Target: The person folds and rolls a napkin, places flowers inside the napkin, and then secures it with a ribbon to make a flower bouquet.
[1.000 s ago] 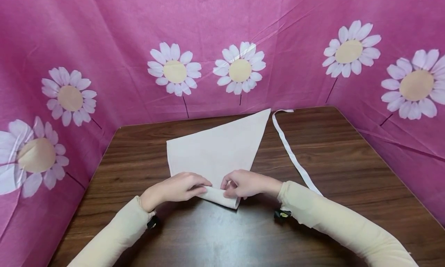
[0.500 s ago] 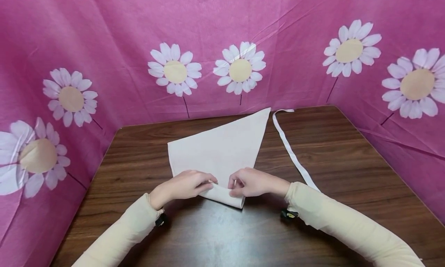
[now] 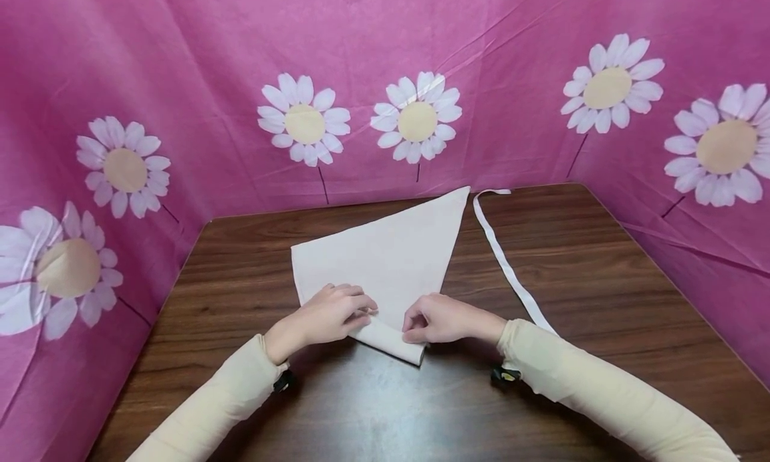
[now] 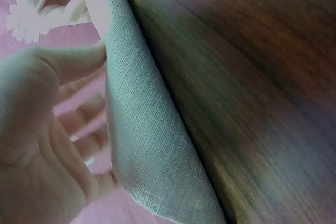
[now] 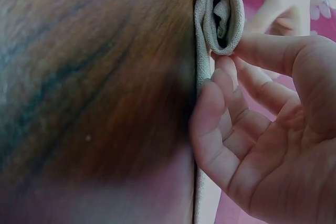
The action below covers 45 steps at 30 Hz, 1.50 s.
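Observation:
A cream woven cloth [image 3: 379,255] lies on the table, flat at the back and tapering to a far right corner. Its near edge is rolled into a tube [image 3: 391,341]; the right wrist view shows the coiled end [image 5: 220,19]. My left hand [image 3: 327,315] is at the left part of the roll, thumb tip against it and fingers reaching over to its far side. My right hand [image 3: 442,318] pinches the right end, thumb on the roll and fingers curled beneath and behind it. In the left wrist view the rolled cloth [image 4: 142,114] runs along the thumb.
A white ribbon [image 3: 505,268] lies on the dark wooden table [image 3: 240,261] to the right and passes under my right sleeve [image 3: 565,362]. Pink fabric with printed daisies [image 3: 361,34] hangs around the table's back and sides.
Both hands have shifted a little to the right along the roll. The right fingers are more curled in than before. The flat cloth and the ribbon stay about where they were.

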Tool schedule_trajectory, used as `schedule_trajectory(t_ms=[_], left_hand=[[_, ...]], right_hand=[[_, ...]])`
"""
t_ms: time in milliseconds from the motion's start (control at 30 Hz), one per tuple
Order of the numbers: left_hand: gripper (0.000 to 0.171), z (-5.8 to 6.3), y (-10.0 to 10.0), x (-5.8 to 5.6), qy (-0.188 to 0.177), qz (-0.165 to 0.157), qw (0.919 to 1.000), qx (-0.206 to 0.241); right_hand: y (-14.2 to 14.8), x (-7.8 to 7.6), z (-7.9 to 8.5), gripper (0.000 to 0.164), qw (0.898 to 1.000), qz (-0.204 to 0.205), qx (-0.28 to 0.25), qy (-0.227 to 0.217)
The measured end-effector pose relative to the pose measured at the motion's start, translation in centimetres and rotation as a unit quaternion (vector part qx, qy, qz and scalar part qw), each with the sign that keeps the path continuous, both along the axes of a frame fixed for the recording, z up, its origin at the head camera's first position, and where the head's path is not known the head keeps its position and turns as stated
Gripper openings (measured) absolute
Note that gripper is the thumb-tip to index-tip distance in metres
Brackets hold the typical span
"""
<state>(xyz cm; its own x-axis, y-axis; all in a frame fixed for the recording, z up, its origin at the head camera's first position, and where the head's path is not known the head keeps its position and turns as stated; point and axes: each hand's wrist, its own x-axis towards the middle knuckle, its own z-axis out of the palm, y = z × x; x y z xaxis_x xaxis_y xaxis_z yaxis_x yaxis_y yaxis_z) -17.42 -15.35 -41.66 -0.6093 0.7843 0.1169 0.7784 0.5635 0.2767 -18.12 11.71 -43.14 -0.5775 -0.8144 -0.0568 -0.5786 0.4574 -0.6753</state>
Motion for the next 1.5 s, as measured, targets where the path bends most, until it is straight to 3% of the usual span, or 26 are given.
schedule_trajectory(t_ms=[200, 433, 533, 733, 900, 1000, 1200, 1400, 1500], left_hand=[[0.025, 0.0, -0.5, 0.2, -0.038, -0.049, 0.998, 0.005], [0.025, -0.4, -0.7, 0.3, -0.035, -0.04, 0.9985, -0.014], [0.021, -0.3, -0.6, 0.0, -0.058, -0.038, 0.9976, -0.008], [0.017, 0.0, -0.5, -0.6, -0.107, -0.031, 0.9937, 0.0], [0.018, -0.1, -0.3, -0.8, -0.125, -0.026, 0.9918, 0.003], [0.017, -0.2, -0.2, -0.6, -0.117, -0.028, 0.9927, 0.012], [0.013, -0.6, -0.2, -0.3, -0.06, -0.058, 0.9962, 0.025], [0.037, -0.5, -0.3, 0.0, -0.064, -0.056, 0.9963, -0.013], [0.032, -0.4, -0.2, 0.1, -0.049, -0.057, 0.997, -0.02]], right_hand=[[0.3, -0.4, 0.2, 0.005, 1.0, -0.006, -0.014, -0.011], [0.6, 0.0, 1.3, 0.006, 0.998, 0.023, -0.057, 0.032], [0.2, 1.0, 1.1, 0.017, 0.996, 0.027, -0.048, 0.067], [-0.5, 2.2, 0.5, 0.043, 0.994, -0.003, -0.006, 0.112], [-0.6, 2.3, -0.2, 0.032, 0.991, 0.009, 0.01, 0.132], [-0.6, 2.2, -0.3, 0.027, 0.99, 0.015, 0.011, 0.138], [-0.7, 2.0, -0.1, 0.022, 0.991, 0.014, 0.006, 0.132], [-0.6, 1.8, 0.4, 0.02, 0.992, 0.016, 0.027, 0.118], [-0.2, 1.4, 1.2, 0.02, 0.995, 0.021, 0.029, 0.088]])
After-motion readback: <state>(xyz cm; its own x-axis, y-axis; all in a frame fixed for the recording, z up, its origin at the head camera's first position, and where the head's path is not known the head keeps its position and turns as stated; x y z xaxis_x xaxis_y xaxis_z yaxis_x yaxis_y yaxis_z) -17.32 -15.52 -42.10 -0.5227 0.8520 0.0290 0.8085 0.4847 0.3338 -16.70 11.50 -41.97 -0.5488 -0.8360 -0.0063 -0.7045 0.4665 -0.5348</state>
